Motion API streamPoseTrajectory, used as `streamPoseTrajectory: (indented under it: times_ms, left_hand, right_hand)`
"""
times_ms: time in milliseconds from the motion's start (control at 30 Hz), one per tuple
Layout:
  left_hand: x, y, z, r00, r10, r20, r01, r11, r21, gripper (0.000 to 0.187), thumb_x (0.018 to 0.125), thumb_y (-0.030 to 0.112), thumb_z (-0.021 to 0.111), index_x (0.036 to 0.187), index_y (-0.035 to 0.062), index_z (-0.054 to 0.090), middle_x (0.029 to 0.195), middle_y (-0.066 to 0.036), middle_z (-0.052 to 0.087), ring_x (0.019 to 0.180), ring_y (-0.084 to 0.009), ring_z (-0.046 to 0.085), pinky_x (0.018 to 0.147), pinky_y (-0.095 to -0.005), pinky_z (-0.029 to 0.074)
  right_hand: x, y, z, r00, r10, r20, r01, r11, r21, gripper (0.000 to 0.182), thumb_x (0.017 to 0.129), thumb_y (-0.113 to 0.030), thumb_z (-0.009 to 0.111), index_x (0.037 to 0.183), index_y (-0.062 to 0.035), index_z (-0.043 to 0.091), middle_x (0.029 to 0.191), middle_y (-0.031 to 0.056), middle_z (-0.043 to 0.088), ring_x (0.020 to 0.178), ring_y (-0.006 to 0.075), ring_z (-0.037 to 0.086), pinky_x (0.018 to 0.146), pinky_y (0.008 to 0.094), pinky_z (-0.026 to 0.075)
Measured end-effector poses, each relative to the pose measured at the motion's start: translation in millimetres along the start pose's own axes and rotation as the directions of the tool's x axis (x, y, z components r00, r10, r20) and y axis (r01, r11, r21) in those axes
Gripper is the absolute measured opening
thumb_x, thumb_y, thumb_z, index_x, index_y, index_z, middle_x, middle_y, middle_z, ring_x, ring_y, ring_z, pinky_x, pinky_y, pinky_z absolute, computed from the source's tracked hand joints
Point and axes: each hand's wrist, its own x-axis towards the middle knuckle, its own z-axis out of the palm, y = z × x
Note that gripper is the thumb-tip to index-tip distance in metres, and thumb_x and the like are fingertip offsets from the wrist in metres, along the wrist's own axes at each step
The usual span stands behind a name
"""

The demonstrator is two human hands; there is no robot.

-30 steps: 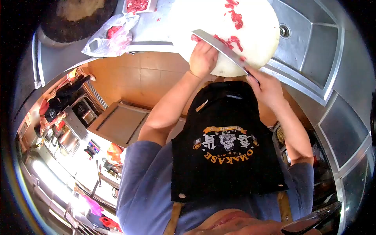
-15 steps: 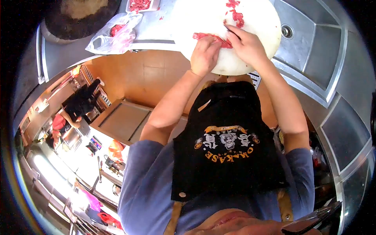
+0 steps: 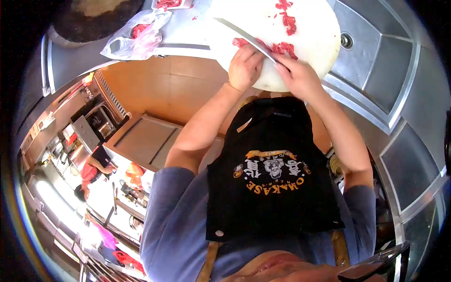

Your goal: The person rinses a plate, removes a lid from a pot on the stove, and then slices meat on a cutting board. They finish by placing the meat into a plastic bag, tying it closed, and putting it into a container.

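Observation:
A strip of raw red meat [image 3: 239, 43] lies on a round white cutting board [image 3: 314, 61]. My left hand [image 3: 245, 68] rests its curled fingers on this strip, holding it against the board. In my right hand [image 3: 298, 75] is a knife [image 3: 244, 37], gripped by a handle that the fingers mostly hide. Its long blade points up and left, crossing the meat close to my left fingertips. Right of the blade, a separate piece of meat [image 3: 284, 49] lies flat. More cut meat [image 3: 289, 22] is scattered near the board's far side.
Left of the board, a plastic bag [image 3: 136, 40] with meat lies by a white tray [image 3: 173, 3] of meat. A large dark round pan [image 3: 94, 23] stands farther left. A metal sink [image 3: 354, 56] borders the right side. At far left, a co-worker [image 3: 89, 171] bends over a counter.
The knife's blade, not visible before, now shows across the meat. A piece of meat now lies apart at its right. My right hand has shifted slightly down. The co-worker has moved.

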Motion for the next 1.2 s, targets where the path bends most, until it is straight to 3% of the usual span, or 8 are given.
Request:
streamPoseTrajectory:
  times_ms: [67,167,367,533,700,900,1067,1200]
  left_hand:
    - [1.2,-1.2,0.4,0.999,0.024,-0.023,-0.024,0.999,-0.023,0.024,0.071,0.000,0.073,0.095,0.0051,0.070,0.099,-0.010,0.064,0.095,-0.0302,0.062,0.081,-0.0387,0.052]
    - [5.8,7.9,-4.2,0.996,-0.015,-0.083,0.015,1.000,0.004,0.023,0.072,0.001,0.073,0.094,0.0052,0.070,0.098,-0.010,0.064,0.093,-0.0308,0.061,0.080,-0.0392,0.052]
    - [-0.6,-0.3,-2.0,0.999,-0.036,-0.037,0.036,0.999,0.001,0.024,0.072,0.000,0.072,0.095,0.0045,0.070,0.100,-0.011,0.065,0.093,-0.0318,0.061,0.081,-0.0396,0.052]
    - [0.5,2.2,-2.8,0.998,-0.062,-0.001,0.062,0.998,0.028,0.024,0.071,-0.001,0.070,0.094,0.0043,0.070,0.101,-0.011,0.066,0.092,-0.0317,0.063,0.079,-0.0392,0.053]
    - [0.6,-1.0,0.1,0.998,-0.022,-0.059,0.021,1.000,-0.014,0.020,0.071,0.000,0.071,0.091,0.0044,0.071,0.097,-0.011,0.066,0.089,-0.0305,0.064,0.076,-0.0377,0.054]
    - [5.2,-11.2,-15.0,0.997,0.031,-0.066,-0.033,0.999,-0.019,0.019,0.074,0.003,0.072,0.093,0.0057,0.070,0.098,-0.010,0.066,0.091,-0.0302,0.063,0.080,-0.0396,0.053]
    - [-5.3,-13.3,-10.4,0.999,-0.041,0.030,0.039,0.996,0.076,0.027,0.071,0.005,0.073,0.098,0.0072,0.070,0.100,-0.009,0.066,0.099,-0.0306,0.061,0.088,-0.0404,0.050]
    - [-4.1,-13.1,-7.6,1.000,-0.015,-0.008,0.015,0.996,0.083,0.028,0.070,0.005,0.073,0.098,0.0071,0.071,0.102,-0.008,0.066,0.099,-0.0308,0.062,0.088,-0.0403,0.050]
  right_hand:
    - [32.9,-8.6,3.5,0.996,0.070,0.060,-0.071,0.997,0.018,0.033,0.098,-0.024,0.058,0.127,-0.0100,0.063,0.103,0.0195,0.070,0.091,0.0357,0.068,0.080,0.0383,0.053]
    - [41.8,-11.8,-3.8,0.984,0.042,-0.172,-0.044,0.999,-0.007,0.034,0.098,-0.032,0.056,0.124,-0.0134,0.065,0.095,0.0165,0.070,0.086,0.0374,0.067,0.077,0.0416,0.053]
    - [-70.6,-10.2,-38.9,0.990,0.112,0.090,-0.098,0.984,-0.146,0.033,0.098,-0.025,0.059,0.128,-0.0126,0.063,0.106,0.0190,0.069,0.095,0.0362,0.067,0.082,0.0388,0.053]
    - [-73.4,-6.6,-34.0,0.985,0.139,0.106,-0.120,0.978,-0.168,0.035,0.096,-0.023,0.060,0.130,-0.0122,0.061,0.110,0.0175,0.069,0.097,0.0371,0.067,0.084,0.0398,0.053]
    - [11.8,5.6,12.9,0.981,-0.172,-0.094,0.167,0.984,-0.060,0.031,0.098,-0.027,0.056,0.124,-0.0131,0.064,0.103,0.0179,0.070,0.092,0.0370,0.067,0.078,0.0434,0.053]
    - [14.2,-17.4,-11.3,0.986,0.085,-0.142,-0.070,0.991,0.112,0.031,0.098,-0.028,0.056,0.122,-0.0100,0.064,0.107,0.0184,0.069,0.096,0.0376,0.065,0.083,0.0430,0.052]
    - [-68.1,-15.3,-28.1,0.994,0.074,0.076,-0.063,0.988,-0.142,0.034,0.098,-0.030,0.057,0.127,-0.0134,0.063,0.107,0.0173,0.070,0.095,0.0369,0.067,0.081,0.0423,0.054]
    - [-83.9,-8.4,-29.9,0.998,0.045,0.032,-0.037,0.974,-0.223,0.034,0.097,-0.029,0.058,0.128,-0.0143,0.062,0.101,0.0175,0.071,0.088,0.0373,0.068,0.075,0.0447,0.055]
